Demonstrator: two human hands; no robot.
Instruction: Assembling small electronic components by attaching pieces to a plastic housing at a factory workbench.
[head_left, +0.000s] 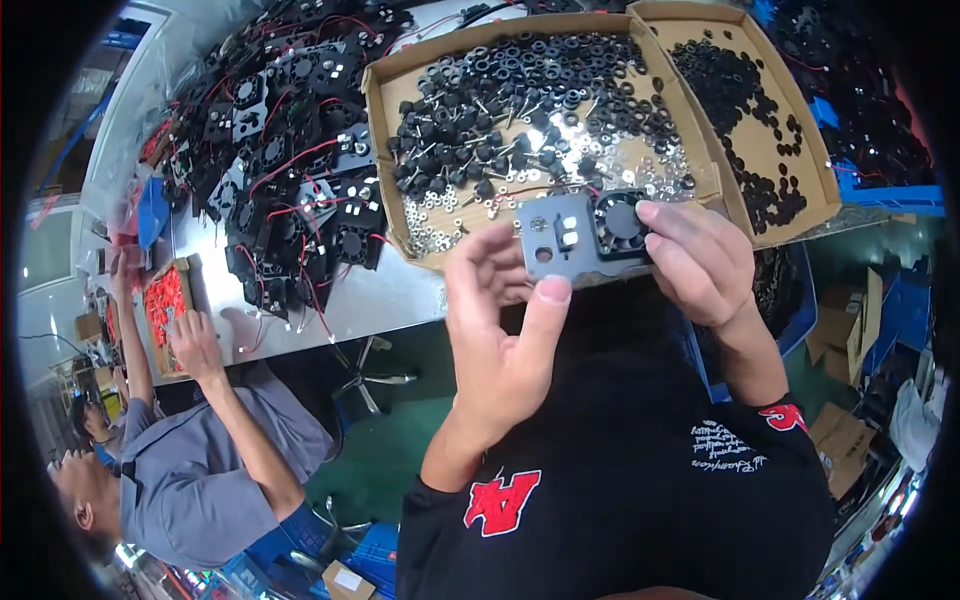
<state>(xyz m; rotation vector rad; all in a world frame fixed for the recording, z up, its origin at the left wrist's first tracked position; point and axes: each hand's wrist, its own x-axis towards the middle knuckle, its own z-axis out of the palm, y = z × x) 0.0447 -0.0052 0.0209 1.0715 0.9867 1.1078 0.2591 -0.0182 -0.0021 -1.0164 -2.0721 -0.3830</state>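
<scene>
In front of my chest I hold a grey metal plate with a small black cooling fan [622, 222] mounted on its right part. The plate has a round hole and two pale rectangular spots. My right hand [702, 258] pinches the fan end between thumb and fingers. My left hand [503, 325] is at the plate's left end, thumb and fingers apart; whether a fingertip touches the plate I cannot tell. Just beyond lies a cardboard tray [375, 110] with black knobs on metal screws, black rings and small silver nuts and washers.
A second cardboard tray [815, 170] with small black round parts adjoins on the right. Many fan assemblies with red wires [290, 230] are heaped on the metal table [350, 300] at left. There a co-worker's hand [195, 345] is over a box of red parts [165, 305]. Blue bins stand at right.
</scene>
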